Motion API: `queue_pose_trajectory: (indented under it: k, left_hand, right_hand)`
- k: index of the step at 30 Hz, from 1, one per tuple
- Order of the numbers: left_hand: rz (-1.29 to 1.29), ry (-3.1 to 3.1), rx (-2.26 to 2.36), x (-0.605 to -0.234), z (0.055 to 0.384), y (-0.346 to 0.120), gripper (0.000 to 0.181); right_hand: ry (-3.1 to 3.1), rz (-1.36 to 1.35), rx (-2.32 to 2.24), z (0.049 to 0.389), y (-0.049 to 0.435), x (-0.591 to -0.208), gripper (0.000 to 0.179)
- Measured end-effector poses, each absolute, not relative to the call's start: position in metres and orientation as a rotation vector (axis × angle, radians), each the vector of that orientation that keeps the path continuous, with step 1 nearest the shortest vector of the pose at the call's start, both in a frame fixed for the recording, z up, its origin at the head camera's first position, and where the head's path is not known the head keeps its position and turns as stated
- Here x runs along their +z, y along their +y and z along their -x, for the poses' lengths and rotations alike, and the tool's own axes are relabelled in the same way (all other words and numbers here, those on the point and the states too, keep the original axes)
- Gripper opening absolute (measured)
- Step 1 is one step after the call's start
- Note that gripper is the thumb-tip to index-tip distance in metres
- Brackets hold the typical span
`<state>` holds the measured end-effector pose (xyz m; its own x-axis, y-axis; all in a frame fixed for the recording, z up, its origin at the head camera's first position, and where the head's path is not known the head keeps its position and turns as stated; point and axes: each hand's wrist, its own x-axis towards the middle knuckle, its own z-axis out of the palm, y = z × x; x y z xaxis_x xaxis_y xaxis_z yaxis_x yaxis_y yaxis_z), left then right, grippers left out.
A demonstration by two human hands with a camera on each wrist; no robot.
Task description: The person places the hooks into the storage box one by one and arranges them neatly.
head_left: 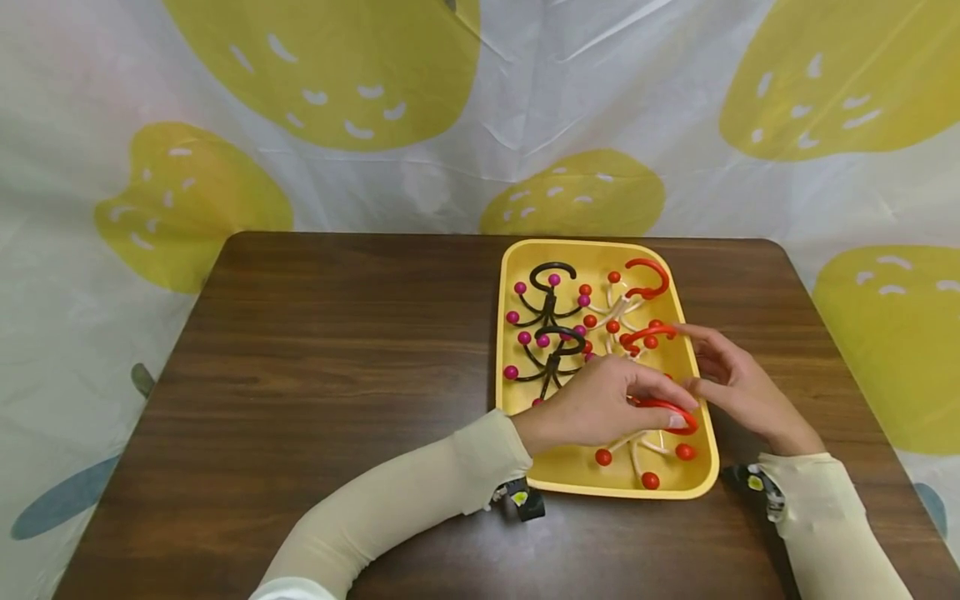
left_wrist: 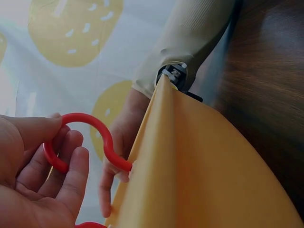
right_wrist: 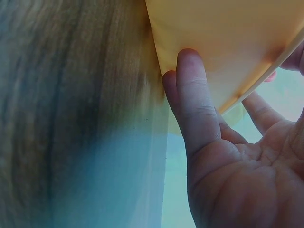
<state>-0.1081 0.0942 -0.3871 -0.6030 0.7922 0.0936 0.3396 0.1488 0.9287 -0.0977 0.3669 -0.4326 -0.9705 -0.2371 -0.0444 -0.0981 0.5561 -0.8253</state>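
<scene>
My left hand [head_left: 600, 402] reaches across the yellow tray [head_left: 622, 490] and pinches the red hook [head_left: 688, 425] of a multi-arm hook hanger near its front right. White arms tipped with red balls [head_left: 650, 481] spread below that hook. In the left wrist view the red hook [left_wrist: 102, 128] passes between thumb and fingers; the tray wall hides the arms. My right hand [head_left: 738, 387] is at the tray's right side. Its fingers lie extended against the tray's outer wall [right_wrist: 237, 42] in the right wrist view, with some fingers near the rim.
Two black hook hangers with pink balls [head_left: 551, 308] lie in the tray's left half. Behind my left hand are more white hangers with red hooks [head_left: 651, 279]. The tray stands on a brown wooden table [head_left: 337, 350]; a curtain with yellow prints [head_left: 420, 187] hangs behind.
</scene>
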Motion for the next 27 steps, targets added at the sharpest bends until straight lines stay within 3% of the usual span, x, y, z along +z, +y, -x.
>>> queue_pose_trajectory:
  k: [18,27]
  left_hand:
    - [-1.025,1.973,1.397,-0.3875,0.1085,0.0957,0.023]
    - [-1.001,1.936,1.397,-0.3844,0.1089,0.0912,0.034]
  right_hand:
    - [2.632,0.275,-1.375,0.0979,0.3664,-0.4331,0.071]
    - [2.621,0.298,-1.391,0.0979,0.3676,-0.4329,0.072]
